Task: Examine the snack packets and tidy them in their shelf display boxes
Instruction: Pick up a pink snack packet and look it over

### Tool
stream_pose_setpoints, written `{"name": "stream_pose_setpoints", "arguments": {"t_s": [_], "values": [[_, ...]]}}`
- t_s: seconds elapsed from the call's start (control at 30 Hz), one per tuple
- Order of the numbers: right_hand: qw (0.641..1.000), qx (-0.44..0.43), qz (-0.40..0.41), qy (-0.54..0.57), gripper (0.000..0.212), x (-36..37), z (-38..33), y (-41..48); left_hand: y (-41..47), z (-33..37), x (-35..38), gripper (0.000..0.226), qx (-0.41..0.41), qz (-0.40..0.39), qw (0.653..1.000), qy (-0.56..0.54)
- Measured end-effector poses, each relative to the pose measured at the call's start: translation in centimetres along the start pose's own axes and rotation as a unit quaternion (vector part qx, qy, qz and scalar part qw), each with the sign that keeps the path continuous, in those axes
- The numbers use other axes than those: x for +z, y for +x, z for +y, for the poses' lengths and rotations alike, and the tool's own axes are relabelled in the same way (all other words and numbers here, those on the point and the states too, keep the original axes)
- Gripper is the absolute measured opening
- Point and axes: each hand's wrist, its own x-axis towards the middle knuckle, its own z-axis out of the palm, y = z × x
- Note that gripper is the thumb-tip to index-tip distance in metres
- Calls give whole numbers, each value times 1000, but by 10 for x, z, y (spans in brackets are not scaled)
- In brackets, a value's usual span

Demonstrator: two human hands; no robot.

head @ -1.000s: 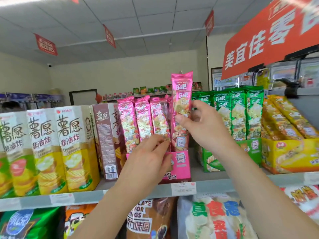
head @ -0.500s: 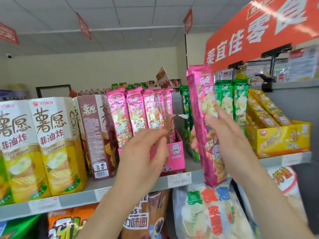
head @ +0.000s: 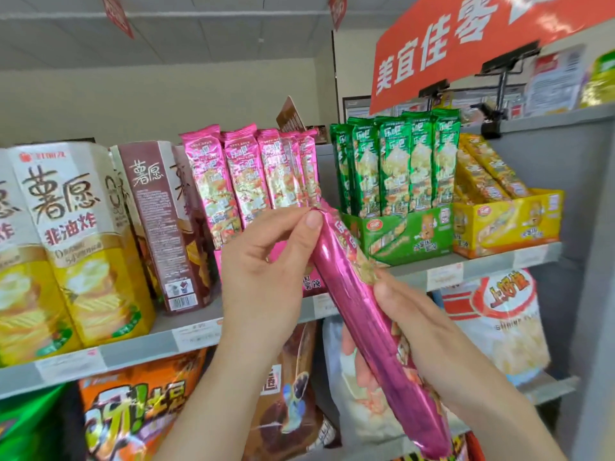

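Near the shelf front, left hand (head: 266, 277) is pinching the top end of a pink snack packet (head: 369, 321) while right hand (head: 429, 331) is gripping its middle, packet tilted before the pink display box (head: 309, 284).

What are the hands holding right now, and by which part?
One long pink snack packet, tilted. The left hand pinches its top end; the right hand grips it around the middle.

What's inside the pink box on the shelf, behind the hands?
A row of pink packets stands upright inside the pink display box. The left hand and the held packet cover most of the box front and the packets' lower ends, so those cannot be seen.
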Motion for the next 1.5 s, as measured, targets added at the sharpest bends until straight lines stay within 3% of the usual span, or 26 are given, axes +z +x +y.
{"name": "stream_pose_setpoints", "arguments": {"t_s": [0.1, 0.23, 0.33, 0.43, 0.57, 0.63, 0.73, 0.87, 0.97, 1.03, 1.1, 1.17, 1.23, 1.4, 1.5], "values": [[998, -8, -58, 15, 65, 2, -2, -13, -5, -2, 3, 14, 8, 41, 999, 2], [992, 28, -115, 37, 56, -3, 1, -29, -2, -3, 7, 13, -45, 123, 988, -81], [997, 39, -62, 37, 53, -7, 9, -35, -2, 1, 16, 16, -98, 81, 983, -133], [997, 12, 33, -67, 44, -12, 16, -39, -5, 4, 27, 24, -144, 26, 981, -127], [969, -55, 81, -227, 48, -30, 20, -48, -8, 8, 44, 4, -110, 51, 991, -59], [978, -65, 54, -193, 46, -41, 21, -53, -12, 11, 55, 8, -104, 71, 988, -84], [999, -18, 10, -46, 40, -53, 20, -62, -18, 12, 69, 16, -92, 105, 982, -129], [996, 41, -47, 65, 22, -65, 17, -72, -25, 12, 87, 11, -115, 113, 970, -183], [999, 23, -30, 35, 33, -73, 24, -74, -29, 18, 99, 8, -142, 87, 965, -200], [999, -19, 24, -34, 31, -78, 30, -74, -34, 16, 103, 16, -132, 49, 986, -86], [984, -84, 73, -138, 34, -83, 33, -73, -40, 14, 109, 33, -130, 21, 991, -16], [966, -127, 91, -207, 34, -87, 33, -75, -45, 13, 114, 52, -145, 27, 988, -43], [965, -143, 90, -200, 33, -91, 34, -77, -47, 14, 117, 50, -139, 56, 986, -69], [998, -65, 14, -7, 39, -102, 33, -79, -50, 15, 124, 61, -153, 63, 980, -110], [995, -81, 28, -54, 41, -103, 31, -81, -51, 15, 128, 50, -161, 50, 970, -177]]}}
